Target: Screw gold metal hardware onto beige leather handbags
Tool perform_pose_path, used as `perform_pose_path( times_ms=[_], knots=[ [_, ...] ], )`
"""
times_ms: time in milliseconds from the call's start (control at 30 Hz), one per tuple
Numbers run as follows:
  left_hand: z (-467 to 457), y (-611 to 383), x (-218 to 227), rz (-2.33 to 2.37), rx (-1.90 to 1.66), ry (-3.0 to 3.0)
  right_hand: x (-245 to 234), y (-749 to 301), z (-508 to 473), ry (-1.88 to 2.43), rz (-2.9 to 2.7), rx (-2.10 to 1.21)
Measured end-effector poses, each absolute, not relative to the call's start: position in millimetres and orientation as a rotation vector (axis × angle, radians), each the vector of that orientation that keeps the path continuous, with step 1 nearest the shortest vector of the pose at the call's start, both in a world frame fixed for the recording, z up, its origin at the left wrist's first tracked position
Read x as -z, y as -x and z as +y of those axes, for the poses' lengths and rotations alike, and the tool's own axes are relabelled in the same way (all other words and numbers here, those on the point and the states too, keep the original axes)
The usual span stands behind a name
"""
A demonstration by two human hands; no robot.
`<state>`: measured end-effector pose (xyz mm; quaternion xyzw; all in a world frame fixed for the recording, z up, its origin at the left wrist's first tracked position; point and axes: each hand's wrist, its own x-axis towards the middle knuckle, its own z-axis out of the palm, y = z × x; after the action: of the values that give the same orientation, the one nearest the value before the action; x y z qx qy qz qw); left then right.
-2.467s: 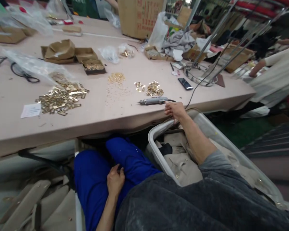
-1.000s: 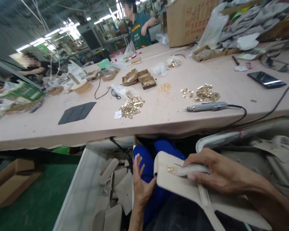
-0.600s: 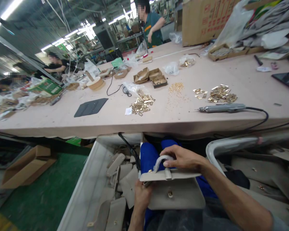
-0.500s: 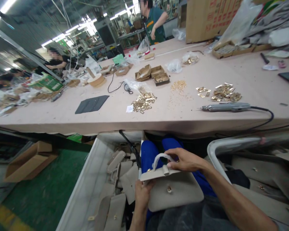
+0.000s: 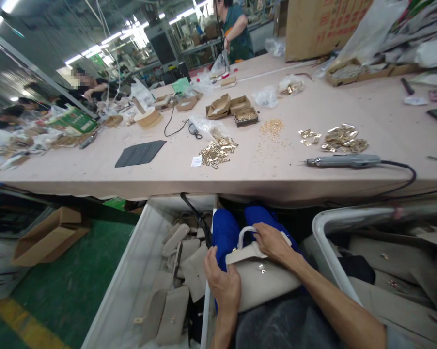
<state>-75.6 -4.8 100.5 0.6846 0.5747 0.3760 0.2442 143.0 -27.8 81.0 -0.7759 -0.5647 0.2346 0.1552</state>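
A beige handbag (image 5: pixel 265 283) with a metal clasp on its front lies tilted across my lap. My right hand (image 5: pixel 273 243) grips its top, fingers bent over the flap beside the pale wrapped handle (image 5: pixel 244 233). At the bag's left side is my left hand (image 5: pixel 224 281), its thumb and fingers apart and the thumb against the bag's edge. How far the left fingers reach behind the bag is hidden.
Similar bags fill the white bin (image 5: pixel 111 286) at left and the bin (image 5: pixel 329 242) at right. Across the table (image 5: pixel 204 189) lie an electric screwdriver (image 5: pixel 344 161), piles of gold metal plates (image 5: pixel 218 151), a dark pad (image 5: pixel 140 153) and small cartons (image 5: pixel 245 117). Co-workers are beyond.
The left hand has loosened from under the flap and spread at the bag's left side. The flap has come down closer to the bag's front, and the right hand has shifted over its top.
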Motion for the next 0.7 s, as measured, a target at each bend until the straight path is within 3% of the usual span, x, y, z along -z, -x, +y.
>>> perform_pose_path(
  times_ms=[100,200,367,700],
  knots=[
    [-17,66,-124,1.436,-1.158,-2.032,-65,-145,-30,2.224,-1.516,-0.675],
    [-29,47,-136,1.289,-0.972,-1.935,-65,-143,-29,2.151,-1.533,-0.626],
    [-28,17,-126,1.214,-0.547,-1.459,-68,-139,-31,2.112,-1.558,-0.577],
    [-24,10,-117,1.214,-0.427,-1.029,-61,-145,-38,2.135,-1.542,-0.595]
  ],
)
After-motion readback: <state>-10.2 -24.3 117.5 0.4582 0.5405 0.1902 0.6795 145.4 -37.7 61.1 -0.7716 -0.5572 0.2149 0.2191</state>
